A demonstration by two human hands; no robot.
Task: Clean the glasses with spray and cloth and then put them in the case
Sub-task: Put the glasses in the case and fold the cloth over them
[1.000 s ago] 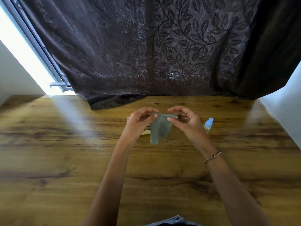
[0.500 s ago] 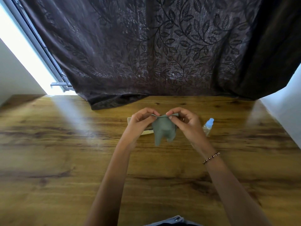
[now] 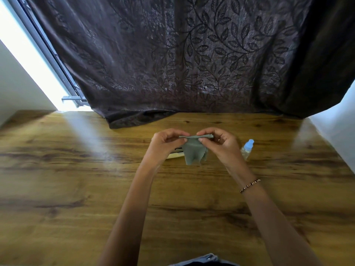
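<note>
Wood-grain table [image 3: 57, 189], dark leaf-pattern curtain [image 3: 172, 54] behind; left hand [image 3: 163, 146], right hand [image 3: 222, 148]: each grip pinching grey cloth [image 3: 193, 152].

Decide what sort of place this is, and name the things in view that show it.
Probably a room at home: a wood-grain table stands by a window frame, a dark leaf-patterned curtain hangs onto its far edge, and daylight shows beside it.
</note>
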